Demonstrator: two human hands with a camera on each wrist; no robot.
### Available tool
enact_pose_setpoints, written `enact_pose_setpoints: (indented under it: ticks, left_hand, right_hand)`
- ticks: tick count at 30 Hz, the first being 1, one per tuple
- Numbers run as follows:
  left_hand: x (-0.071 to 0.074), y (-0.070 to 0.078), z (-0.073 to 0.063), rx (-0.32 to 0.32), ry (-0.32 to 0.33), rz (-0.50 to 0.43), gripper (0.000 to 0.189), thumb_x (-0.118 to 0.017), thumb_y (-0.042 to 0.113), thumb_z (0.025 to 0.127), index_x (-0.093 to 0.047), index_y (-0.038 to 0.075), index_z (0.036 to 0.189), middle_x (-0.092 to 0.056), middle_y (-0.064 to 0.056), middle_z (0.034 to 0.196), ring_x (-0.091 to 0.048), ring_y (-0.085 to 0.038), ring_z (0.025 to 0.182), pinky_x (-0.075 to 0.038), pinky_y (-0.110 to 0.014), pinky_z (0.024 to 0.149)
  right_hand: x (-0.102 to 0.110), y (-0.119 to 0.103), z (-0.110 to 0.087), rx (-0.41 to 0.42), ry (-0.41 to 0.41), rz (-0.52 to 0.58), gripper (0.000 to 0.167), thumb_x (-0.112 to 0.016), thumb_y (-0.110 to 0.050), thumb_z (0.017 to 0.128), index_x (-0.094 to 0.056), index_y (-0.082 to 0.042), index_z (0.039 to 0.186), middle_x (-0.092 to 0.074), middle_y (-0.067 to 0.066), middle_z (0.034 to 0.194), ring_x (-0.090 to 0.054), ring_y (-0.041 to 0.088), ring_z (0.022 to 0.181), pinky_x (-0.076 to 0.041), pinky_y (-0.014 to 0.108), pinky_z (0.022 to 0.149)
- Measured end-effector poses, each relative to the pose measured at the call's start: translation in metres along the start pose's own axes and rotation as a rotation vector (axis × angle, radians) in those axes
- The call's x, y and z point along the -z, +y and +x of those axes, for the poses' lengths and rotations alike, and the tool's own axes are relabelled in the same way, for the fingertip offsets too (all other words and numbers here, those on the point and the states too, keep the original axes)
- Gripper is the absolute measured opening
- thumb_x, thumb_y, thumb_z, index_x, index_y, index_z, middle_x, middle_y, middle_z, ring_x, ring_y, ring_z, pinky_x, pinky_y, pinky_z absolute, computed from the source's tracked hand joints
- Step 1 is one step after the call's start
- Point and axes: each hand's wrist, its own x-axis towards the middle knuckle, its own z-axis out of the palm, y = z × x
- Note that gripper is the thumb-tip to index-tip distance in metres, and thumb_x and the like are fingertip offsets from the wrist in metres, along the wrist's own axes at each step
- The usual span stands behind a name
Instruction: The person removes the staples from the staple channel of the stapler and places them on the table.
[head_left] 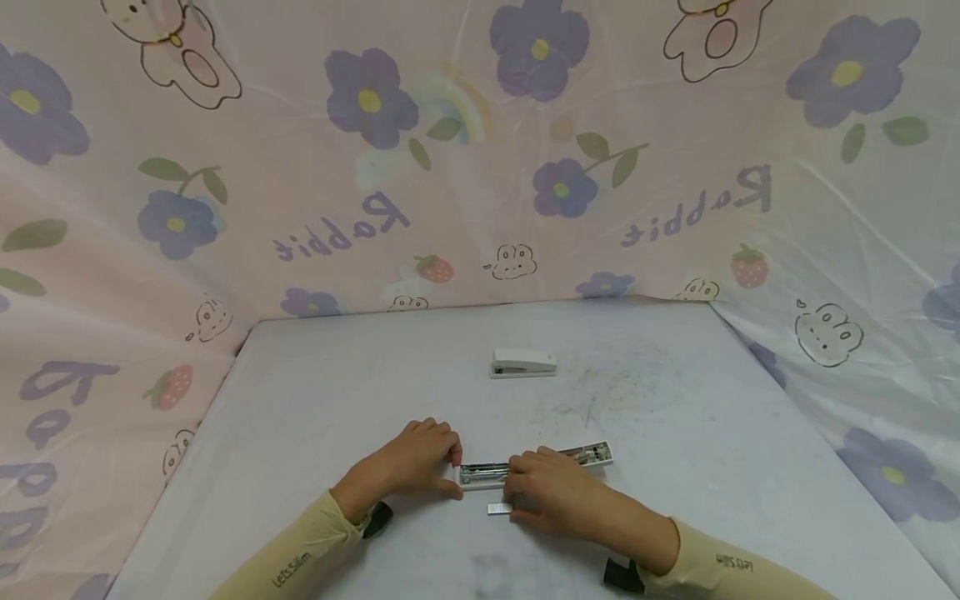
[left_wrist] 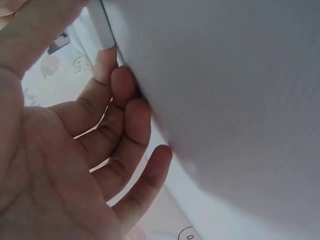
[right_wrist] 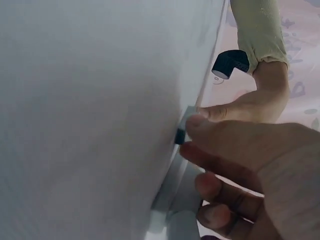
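Observation:
A white stapler (head_left: 480, 485) lies on the table with its top swung open to the right, baring the metal staple channel. My left hand (head_left: 416, 458) grips its left end between thumb and fingers. In the left wrist view, the index fingertip touches the stapler's white edge (left_wrist: 101, 27). My right hand (head_left: 558, 492) is over the stapler's middle, hiding part of it. Between its thumb and index finger it pinches a short silver strip of staples (head_left: 498, 508), just in front of the stapler. The right wrist view shows the stapler's body (right_wrist: 182, 195) beside the curled fingers.
A second white stapler (head_left: 522, 363), closed, stands farther back on the white table (head_left: 360, 375). Faint coloured marks stain the tabletop at the back right. A patterned curtain (head_left: 465, 183) hangs behind the table and along its sides.

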Motion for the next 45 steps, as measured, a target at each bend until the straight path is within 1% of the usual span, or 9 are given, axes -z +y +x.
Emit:
enact_pose_setpoints:
  ticks: [4,8,12,16,24,29,35,39,45]
  left_hand:
    - [0.005,-0.004,0.000,-0.002,-0.046,-0.079,0.038,-0.094,0.043,0.083,-0.067,0.020,0.099,-0.058,0.011,0.095,-0.049,-0.010,0.093,-0.047,-0.037,0.091]
    - [0.018,-0.009,0.001,0.035,-0.104,-0.263,0.040,-0.088,0.040,0.090,-0.071,0.011,0.112,-0.065,0.004,0.105,-0.058,-0.016,0.101,-0.051,-0.038,0.093]
    - [0.028,-0.018,0.008,0.068,-0.033,-0.335,0.043,-0.077,0.037,0.101,-0.068,0.004,0.127,-0.067,-0.003,0.118,-0.063,-0.023,0.112,-0.052,-0.044,0.100]
    - [0.033,-0.025,0.018,0.057,0.076,-0.306,0.045,-0.074,0.033,0.104,-0.064,0.002,0.136,-0.065,-0.008,0.130,-0.062,-0.028,0.125,-0.050,-0.048,0.108]
    - [0.044,-0.034,0.052,0.071,0.165,-0.247,0.052,-0.075,0.034,0.103,-0.061,0.002,0.142,-0.062,-0.011,0.137,-0.058,-0.032,0.132,-0.049,-0.050,0.110]
    - [0.043,-0.039,0.076,0.091,0.166,-0.237,0.055,-0.077,0.032,0.102,-0.059,0.002,0.145,-0.061,-0.012,0.140,-0.058,-0.031,0.134,-0.048,-0.048,0.112]
    - [0.040,-0.043,0.101,0.131,0.142,-0.223,0.058,-0.079,0.034,0.101,-0.059,0.003,0.146,-0.060,-0.012,0.141,-0.057,-0.031,0.134,-0.047,-0.048,0.113]
    - [0.038,-0.045,0.113,0.161,0.122,-0.224,0.059,-0.081,0.034,0.099,-0.060,0.004,0.145,-0.061,-0.013,0.142,-0.058,-0.031,0.133,-0.047,-0.049,0.113]
    - [0.030,-0.050,0.130,0.164,0.108,-0.219,0.057,-0.084,0.032,0.096,-0.063,0.005,0.142,-0.064,-0.013,0.137,-0.060,-0.030,0.129,-0.047,-0.046,0.113]
  right_hand:
    - [0.006,0.003,0.000,-0.009,0.022,0.057,0.015,-0.088,-0.028,0.091,-0.077,-0.022,0.099,-0.062,-0.013,0.095,-0.054,0.001,0.084,-0.051,0.025,0.080]
    - [0.019,0.013,0.000,-0.013,0.111,0.131,0.014,-0.086,-0.024,0.093,-0.076,-0.020,0.102,-0.063,-0.011,0.092,-0.053,0.001,0.081,-0.050,0.023,0.075]
    - [0.041,0.034,0.002,-0.036,0.234,0.156,0.018,-0.087,-0.019,0.092,-0.075,-0.018,0.106,-0.065,-0.007,0.093,-0.058,0.007,0.083,-0.051,0.025,0.073]
    - [0.061,0.061,0.003,-0.068,0.308,0.172,0.025,-0.088,-0.015,0.091,-0.073,-0.016,0.111,-0.066,-0.007,0.097,-0.061,0.012,0.087,-0.053,0.028,0.075]
    - [0.068,0.115,0.007,-0.031,0.371,0.231,0.037,-0.089,-0.004,0.087,-0.070,-0.011,0.117,-0.068,-0.005,0.107,-0.061,0.014,0.093,-0.052,0.030,0.082]
    - [0.062,0.140,0.016,-0.060,0.369,0.266,0.041,-0.088,-0.002,0.088,-0.067,-0.004,0.123,-0.069,0.001,0.115,-0.062,0.016,0.101,-0.054,0.042,0.087]
    - [0.048,0.163,0.029,-0.138,0.326,0.326,0.041,-0.086,-0.007,0.092,-0.066,-0.003,0.127,-0.070,0.007,0.123,-0.065,0.033,0.110,-0.053,0.054,0.095]
    - [0.034,0.175,0.042,-0.153,0.304,0.392,0.042,-0.085,-0.009,0.093,-0.066,-0.001,0.130,-0.070,0.016,0.126,-0.064,0.040,0.114,-0.052,0.057,0.098]
    - [0.016,0.186,0.059,-0.165,0.266,0.447,0.041,-0.084,-0.014,0.095,-0.067,-0.002,0.130,-0.070,0.016,0.127,-0.066,0.036,0.116,-0.053,0.054,0.100]
